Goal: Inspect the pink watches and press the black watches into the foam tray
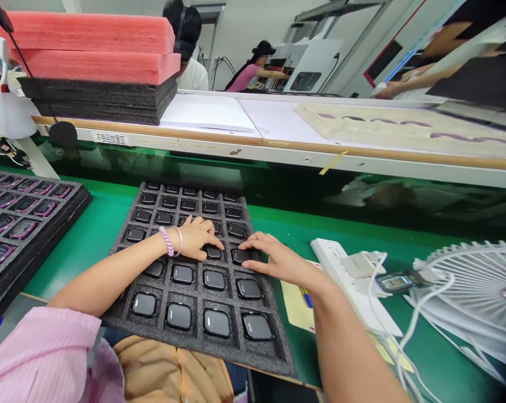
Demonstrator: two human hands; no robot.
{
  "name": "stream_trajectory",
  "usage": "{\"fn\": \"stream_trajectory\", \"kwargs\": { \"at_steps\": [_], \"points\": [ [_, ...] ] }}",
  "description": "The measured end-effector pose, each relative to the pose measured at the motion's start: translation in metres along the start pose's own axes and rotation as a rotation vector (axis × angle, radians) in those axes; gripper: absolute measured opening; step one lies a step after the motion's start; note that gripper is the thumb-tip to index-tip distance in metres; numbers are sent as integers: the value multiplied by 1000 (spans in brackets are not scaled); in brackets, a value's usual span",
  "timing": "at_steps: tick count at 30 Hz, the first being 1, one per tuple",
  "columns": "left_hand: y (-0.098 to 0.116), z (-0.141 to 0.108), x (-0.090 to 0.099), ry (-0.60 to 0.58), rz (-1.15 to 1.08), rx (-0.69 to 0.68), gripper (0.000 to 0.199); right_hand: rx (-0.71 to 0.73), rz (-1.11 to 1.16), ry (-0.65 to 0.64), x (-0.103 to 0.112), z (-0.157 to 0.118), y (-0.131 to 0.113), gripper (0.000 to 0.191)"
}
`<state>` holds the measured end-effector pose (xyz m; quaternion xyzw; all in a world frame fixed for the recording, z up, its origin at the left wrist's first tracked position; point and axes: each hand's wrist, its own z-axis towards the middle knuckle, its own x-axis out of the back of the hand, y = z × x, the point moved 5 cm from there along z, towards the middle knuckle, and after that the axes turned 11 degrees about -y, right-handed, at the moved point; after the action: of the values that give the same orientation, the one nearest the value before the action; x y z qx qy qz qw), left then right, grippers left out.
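A dark grey foam tray [236, 350] lies before me, its square compartments holding black strapless smartwatch bodies. My left hand [193, 238], wearing a lilac coil band and a pale bracelet, reaches over the middle rows. Its thumb and index finger are at the two sides of one smartwatch [214, 253]. One compartment to the right, my right hand [272, 256] has thumb and fingertips on opposite edges of another smartwatch [239, 256]. Both watches sit in their compartments. My left hand and forearm hide some of the compartments beneath them.
Left stands a stack of foam trays [74, 210] with purple-rimmed watches. On the right are a power strip [337, 257], cables, a yellow card [293, 305] and a white fan [479, 291]. Behind runs a shelf with pink foam blocks [93, 33] and paper [206, 112]. Other people work beyond.
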<state>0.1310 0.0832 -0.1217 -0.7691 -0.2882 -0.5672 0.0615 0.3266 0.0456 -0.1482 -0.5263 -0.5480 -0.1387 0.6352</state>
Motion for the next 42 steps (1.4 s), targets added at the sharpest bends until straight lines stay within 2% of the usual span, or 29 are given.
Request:
{"fn": "stream_trajectory", "kwargs": {
  "at_steps": [4,9,16,24,33,42],
  "points": [
    [-2,10,-2,95,73,-43,35,-34,-55,21,2,2,1,29],
    [3,16,-9,208,68,67,47,-159,-148,18,1,-1,4,30],
    [-6,6,-12,213,-69,169,45,-134,-110,32,-2,1,5,27],
    [-7,8,-14,264,-74,111,43,-77,-111,74,-2,3,3,25],
    [-9,10,-18,329,-130,107,41,-19,-119,94,0,4,-1,22],
    [-8,11,-16,303,-139,110,41,-4,-59,107,0,5,-1,23]
  ]
}}
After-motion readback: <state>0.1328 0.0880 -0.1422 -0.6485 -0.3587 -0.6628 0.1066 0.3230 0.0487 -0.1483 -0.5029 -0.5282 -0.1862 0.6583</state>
